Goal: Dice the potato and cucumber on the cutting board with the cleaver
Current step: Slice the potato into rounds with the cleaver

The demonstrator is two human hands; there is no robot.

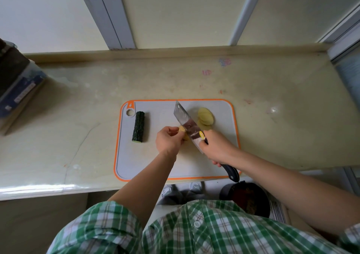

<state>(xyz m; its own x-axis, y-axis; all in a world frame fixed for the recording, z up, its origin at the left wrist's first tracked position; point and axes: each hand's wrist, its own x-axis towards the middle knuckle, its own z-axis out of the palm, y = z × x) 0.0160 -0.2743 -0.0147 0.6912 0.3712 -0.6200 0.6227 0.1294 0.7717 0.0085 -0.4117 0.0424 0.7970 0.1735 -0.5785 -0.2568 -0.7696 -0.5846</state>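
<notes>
A grey cutting board (148, 166) with an orange rim lies on the counter. A dark green cucumber piece (139, 126) rests whole near the board's left edge. My left hand (169, 139) pins the remaining potato chunk (182, 130) at the board's middle, mostly hiding it. My right hand (215, 146) grips the cleaver (188, 125) by its black handle, the blade set against the right side of the chunk. A pile of pale yellow potato slices (205, 117) lies just right of the blade.
The beige stone counter (78, 117) runs to a low back ledge below a window. A dark box on a blue-and-white container (17, 86) stands at the far left. A dark round bin (247, 197) sits on the floor below the counter's front edge.
</notes>
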